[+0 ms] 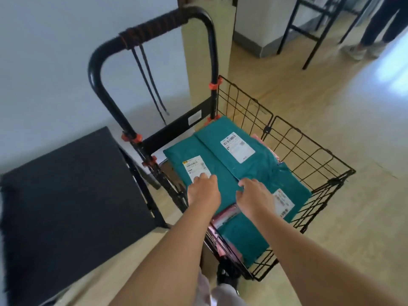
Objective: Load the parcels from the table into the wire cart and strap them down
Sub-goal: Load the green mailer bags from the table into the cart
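The black wire cart (293, 151) stands in front of me, filled with teal parcels bearing white labels. My left hand (204, 189) presses flat on the left teal parcel (176, 155), fingers over its label. My right hand (256, 195) rests on the teal stack just below the upper right parcel (238, 146), its fingertips at that parcel's lower edge. A third labelled teal parcel (293, 191) lies at the right, and pink parcels (223, 219) show underneath. A dark strap (152, 34) is wound round the cart handle, its ends hanging down.
The black table (66, 195) is at my left, beside the cart handle (97, 69). A cream pillar (207, 62) stands behind the cart. A black metal frame (313, 29) and a person's legs (375, 29) are at the far right on the wood floor.
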Demonstrator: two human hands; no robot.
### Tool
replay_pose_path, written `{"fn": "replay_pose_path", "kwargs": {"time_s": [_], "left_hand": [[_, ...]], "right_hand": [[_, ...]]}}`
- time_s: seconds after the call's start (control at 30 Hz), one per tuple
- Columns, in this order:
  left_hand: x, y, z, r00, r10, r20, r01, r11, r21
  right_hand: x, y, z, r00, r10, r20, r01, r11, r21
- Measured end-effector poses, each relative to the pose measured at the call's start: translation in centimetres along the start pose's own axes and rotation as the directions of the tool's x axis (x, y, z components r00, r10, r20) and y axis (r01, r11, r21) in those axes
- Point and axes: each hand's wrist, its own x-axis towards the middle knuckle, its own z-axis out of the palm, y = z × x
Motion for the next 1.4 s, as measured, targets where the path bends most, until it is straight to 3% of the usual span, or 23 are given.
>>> {"fn": "replay_pose_path", "kwargs": {"time_s": [0.4, 0.7, 1.03, 1.23, 1.4], "left_hand": [[-9.2, -8.5, -2.3, 0.924, -0.356, -0.141, 0.329, 0.926, -0.184], [-16.7, -17.4, -2.1, 0.819, -0.547, -0.172, 0.477, 0.817, -0.324], [-27.9, -28.3, -1.3, 0.72, -0.669, -0.181, 0.552, 0.712, -0.434], [-34.9, -36.0, -1.5, 0.663, -0.728, -0.175, 0.592, 0.653, -0.472], [-40.2, -42.6, -2.2, 0.573, -0.793, -0.205, 0.619, 0.584, -0.526]], "right_hand": [[-5.3, -10.8, 0.3, 0.9, -0.429, 0.081, 0.436, 0.894, -0.107], [-12.3, -19.3, 3.5, 0.71, -0.683, 0.171, 0.704, 0.691, -0.163], [-22.8, -28.9, 9.1, 0.595, -0.735, 0.325, 0.802, 0.568, -0.186], [-29.9, -35.1, 11.7, 0.529, -0.774, 0.347, 0.848, 0.501, -0.175], [-35.0, -40.6, 14.0, 0.454, -0.824, 0.34, 0.891, 0.425, -0.16]]}}
